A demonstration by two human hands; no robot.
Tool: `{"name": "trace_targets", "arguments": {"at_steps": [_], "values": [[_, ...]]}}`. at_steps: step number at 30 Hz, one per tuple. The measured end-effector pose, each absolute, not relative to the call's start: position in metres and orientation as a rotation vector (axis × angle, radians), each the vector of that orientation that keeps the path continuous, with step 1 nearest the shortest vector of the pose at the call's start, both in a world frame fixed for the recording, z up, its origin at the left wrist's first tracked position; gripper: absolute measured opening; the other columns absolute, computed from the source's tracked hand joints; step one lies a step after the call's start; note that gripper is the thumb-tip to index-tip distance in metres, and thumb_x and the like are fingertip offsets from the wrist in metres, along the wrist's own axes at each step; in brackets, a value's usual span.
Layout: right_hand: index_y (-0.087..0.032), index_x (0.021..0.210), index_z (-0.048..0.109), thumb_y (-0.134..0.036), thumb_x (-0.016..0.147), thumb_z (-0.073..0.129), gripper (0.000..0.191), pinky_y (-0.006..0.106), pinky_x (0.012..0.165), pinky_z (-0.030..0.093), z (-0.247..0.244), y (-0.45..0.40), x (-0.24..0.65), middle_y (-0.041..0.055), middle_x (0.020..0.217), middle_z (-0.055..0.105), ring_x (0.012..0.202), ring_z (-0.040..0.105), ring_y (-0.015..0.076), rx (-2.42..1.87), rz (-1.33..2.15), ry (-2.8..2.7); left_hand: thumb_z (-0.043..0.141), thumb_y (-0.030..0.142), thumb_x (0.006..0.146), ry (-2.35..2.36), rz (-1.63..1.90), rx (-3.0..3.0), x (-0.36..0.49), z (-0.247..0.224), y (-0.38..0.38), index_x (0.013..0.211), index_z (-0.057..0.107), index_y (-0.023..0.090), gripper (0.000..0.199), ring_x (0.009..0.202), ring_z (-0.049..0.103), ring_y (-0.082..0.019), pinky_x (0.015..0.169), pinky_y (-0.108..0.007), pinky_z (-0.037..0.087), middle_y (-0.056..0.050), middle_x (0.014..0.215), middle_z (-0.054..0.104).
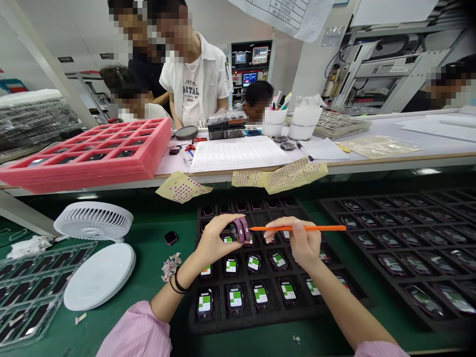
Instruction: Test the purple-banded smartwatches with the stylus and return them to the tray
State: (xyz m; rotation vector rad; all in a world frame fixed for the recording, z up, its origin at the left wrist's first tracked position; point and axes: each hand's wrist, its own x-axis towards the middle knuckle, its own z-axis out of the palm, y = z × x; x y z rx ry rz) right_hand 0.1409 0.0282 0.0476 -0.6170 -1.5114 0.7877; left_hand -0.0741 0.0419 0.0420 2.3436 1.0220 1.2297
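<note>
My left hand (212,239) is closed round what look like two purple smartwatch cases (241,230), held side by side above the black foam tray (241,323). Pinched in my right hand (304,244) is a thin orange stick (327,228), whose pointed end reaches the side of the purple cases; whether it touches cannot be made out. Below both hands, the tray's pockets hold several watch bodies with lit green-and-white screens, such as one watch (235,298) in the front row. Farther rows show dark screens.
A second black tray (375,263) of watches lies at right. On the left are a white fan (92,220), a clear blister tray (26,302), a loose dark watch (171,238) and paper scraps (171,266). A pink foam tray (148,156) stands on the raised shelf. People are beyond.
</note>
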Motion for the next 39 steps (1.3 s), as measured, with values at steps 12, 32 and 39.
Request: {"name": "trace_targets", "arguments": {"at_steps": [12,32,39], "values": [[-0.022,0.082,0.072,-0.032,0.097,0.035,0.041,0.035,0.059,0.056,0.044,0.026,0.139,0.005,0.066,0.072,0.064,0.07,0.0204,-0.593,0.536,-1.656,0.073,0.021,0.072,1.034,1.223,2.357,-0.071,0.043,0.038,0.114,0.061,0.022,0.044,0.099,0.066,-0.024,0.09,-0.039,0.051,-0.008,0.108,0.071],[-0.023,0.09,0.068,-0.023,0.097,0.034,0.035,0.034,0.068,0.056,0.051,0.016,0.135,0.0043,0.074,0.072,0.071,0.07,0.0194,-0.555,0.499,-1.709,0.075,0.018,0.069,1.004,1.226,2.302,-0.068,0.044,0.036,0.113,0.061,0.02,0.047,0.099,0.067,-0.024,0.09,-0.038,0.051,-0.007,0.108,0.071],[-0.022,0.09,0.067,-0.021,0.097,0.034,0.034,0.033,0.066,0.058,0.054,0.015,0.131,0.0045,0.073,0.072,0.07,0.07,0.0191,-0.518,0.456,-1.731,0.075,0.016,0.068,0.992,1.235,2.312,-0.067,0.045,0.034,0.114,0.06,0.02,0.049,0.099,0.066,-0.022,0.09,-0.036,0.051,-0.007,0.108,0.071]]}}
